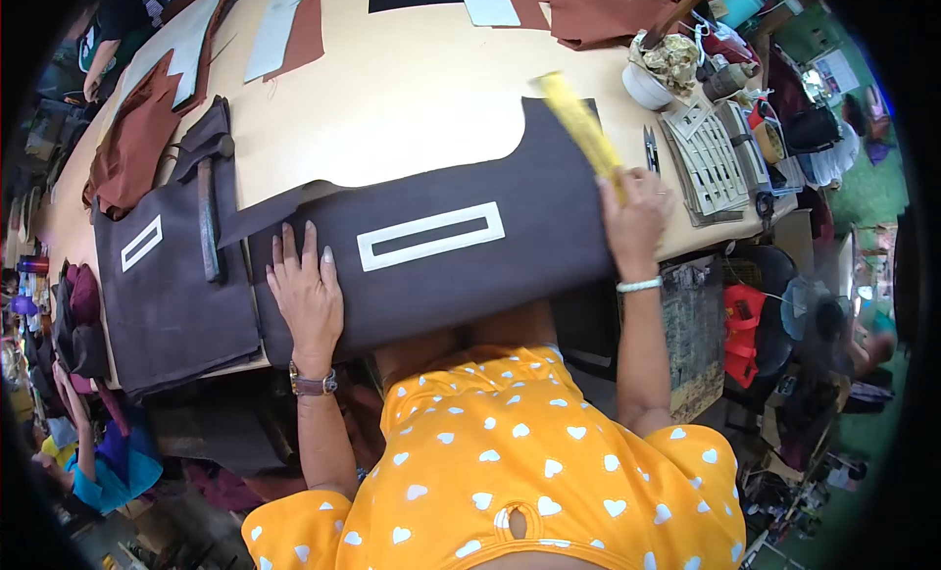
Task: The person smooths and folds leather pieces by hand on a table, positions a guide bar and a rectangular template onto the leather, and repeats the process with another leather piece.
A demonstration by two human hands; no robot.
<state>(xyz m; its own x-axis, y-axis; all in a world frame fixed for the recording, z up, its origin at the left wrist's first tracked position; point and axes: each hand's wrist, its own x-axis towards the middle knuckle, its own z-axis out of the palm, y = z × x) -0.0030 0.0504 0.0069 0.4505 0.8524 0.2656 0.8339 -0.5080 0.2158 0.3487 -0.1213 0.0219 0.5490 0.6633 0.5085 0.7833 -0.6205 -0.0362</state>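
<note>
A dark brown fabric piece (441, 296) lies across the near edge of the table, with a white rectangular frame (431, 237) on its middle. Spread flat on its left part, my left hand (306, 291) presses the fabric, fingers apart. At the fabric's right end, my right hand (635, 217) is closed around one end of a yellow measuring tape (580, 124). The tape's far part extends over the fabric's upper right corner and looks slightly blurred. Scissors or snips (651, 150) lie just beyond this hand.
Another dark fabric stack (176, 325) with a small white frame (142, 244) lies left, a hammer (208, 217) on it. Rust-coloured pieces (137, 139) lie farther back. At right are a white bowl (644, 85) and slotted pale templates (706, 158). A person in blue (113, 472) sits lower left.
</note>
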